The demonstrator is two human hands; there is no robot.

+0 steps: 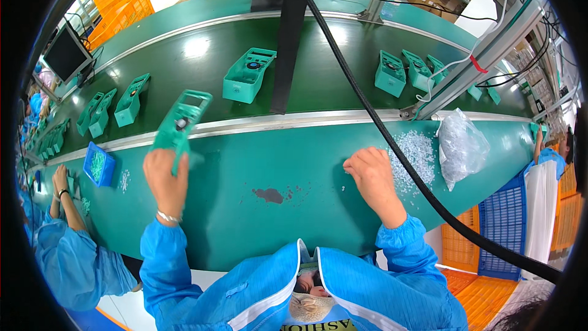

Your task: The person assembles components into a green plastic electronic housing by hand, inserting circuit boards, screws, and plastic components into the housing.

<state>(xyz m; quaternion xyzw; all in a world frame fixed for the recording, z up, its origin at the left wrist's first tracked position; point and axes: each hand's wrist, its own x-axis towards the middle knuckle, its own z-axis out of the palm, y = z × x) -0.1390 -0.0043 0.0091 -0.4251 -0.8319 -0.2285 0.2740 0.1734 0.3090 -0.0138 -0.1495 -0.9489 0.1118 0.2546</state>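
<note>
Left hand [164, 178]: fingers and thumb grasp 1 green housing [184, 110] by its near end. The housing slants up and to the right, its far end overlapping the metal rail [294, 122] and the dark belt [318, 79] in view. I cannot tell how high it hangs above them.

Right hand [372, 175]: fingers curled, tips drawn close together over the bench [275, 159], just left of the heap of small pale pieces [413, 159]. Whether the tips pinch 1 piece I cannot tell.

Handling notes, my judgement:
1. Hold the housing by its outer walls, thumb opposing fingers, so the round dark part [182, 124] inside stays untouched.
2. Bring it level and clear of the rail; a knock there could jar the grip.
3. Take pale pieces 1 at a time from the heap's near edge; a broad sweep would likely scatter them.
4. Keep the right sleeve off the heap and the clear bag [462, 153], and both wrists away from the black cable [355, 79].
</note>
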